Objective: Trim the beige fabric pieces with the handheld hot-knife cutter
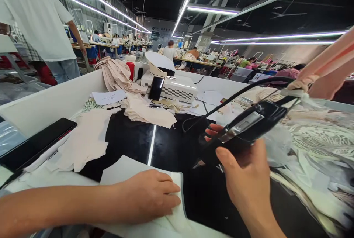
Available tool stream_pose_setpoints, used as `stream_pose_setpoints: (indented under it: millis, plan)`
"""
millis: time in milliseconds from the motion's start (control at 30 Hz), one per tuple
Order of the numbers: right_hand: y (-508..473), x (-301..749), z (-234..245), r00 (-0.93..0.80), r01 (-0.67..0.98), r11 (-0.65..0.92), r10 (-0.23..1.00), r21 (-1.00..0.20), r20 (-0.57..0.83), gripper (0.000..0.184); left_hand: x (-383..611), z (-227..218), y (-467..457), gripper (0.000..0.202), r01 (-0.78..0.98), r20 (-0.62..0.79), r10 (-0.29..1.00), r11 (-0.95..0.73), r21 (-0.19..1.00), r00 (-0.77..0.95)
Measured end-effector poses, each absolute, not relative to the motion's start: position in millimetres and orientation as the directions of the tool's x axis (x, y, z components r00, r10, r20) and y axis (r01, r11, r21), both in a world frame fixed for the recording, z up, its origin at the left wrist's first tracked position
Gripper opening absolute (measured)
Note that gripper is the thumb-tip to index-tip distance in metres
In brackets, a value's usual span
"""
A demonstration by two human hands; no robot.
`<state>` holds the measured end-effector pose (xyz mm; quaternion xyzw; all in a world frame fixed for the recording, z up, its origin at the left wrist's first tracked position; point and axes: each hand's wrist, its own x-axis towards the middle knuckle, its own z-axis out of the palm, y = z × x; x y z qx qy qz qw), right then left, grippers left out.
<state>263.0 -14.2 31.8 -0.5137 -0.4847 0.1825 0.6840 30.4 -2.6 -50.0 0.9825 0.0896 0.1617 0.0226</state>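
My left hand [149, 197] lies flat, palm down, on a pale white panel [118, 169] at the table's front edge, its fingers stretched out near the panel's right side. Whether the panel is cloth or paper is hard to tell. In my right hand [246, 179] is a black corded hand tool [249, 121] with a silver plate on its side. Fingers and thumb wrap round its body, and a narrow tip points down to the left above the black tabletop [204, 193]. A black cable loops from the tool, and a tied peach cloth strip [326, 64] hangs at its rear end.
Stacked beige fabric pieces [149, 114] lie ahead, with more pieces [85, 138] at left beside a long black device [38, 142]. Behind stand a phone [156, 88] and a white machine [179, 88]. Lace and plastic [318, 138] crowd the right. A person [35, 16] stands beyond the left partition.
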Motion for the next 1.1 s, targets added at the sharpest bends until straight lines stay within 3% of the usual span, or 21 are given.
stream_pose_setpoints:
  millis: [100,267,467,933,1100]
  plan:
    - [-3,246,34,0.502,0.291,0.42,0.698,-0.86,0.511,0.051,38,-48,-2,0.008,0.205,0.338,0.209,-0.978,0.049,0.918]
    - [0,240,27,0.474,0.262,0.532,0.656,-0.805,0.587,0.044,51,-51,0,0.014,0.229,0.416,0.197,-0.973,-0.029,0.888]
    - [-2,233,24,0.569,0.077,0.586,0.639,-0.807,0.518,0.048,51,-62,-2,0.01,0.254,0.408,0.223,-0.967,-0.021,0.885]
    - [5,230,21,0.532,-0.022,0.673,0.634,-0.739,0.561,0.043,47,-60,-6,0.017,0.281,0.446,0.222,-0.957,-0.068,0.867]
    - [9,234,16,0.55,-0.019,0.685,0.615,-0.728,0.565,0.043,48,-62,-6,0.023,0.297,0.525,0.221,-0.953,-0.065,0.822]
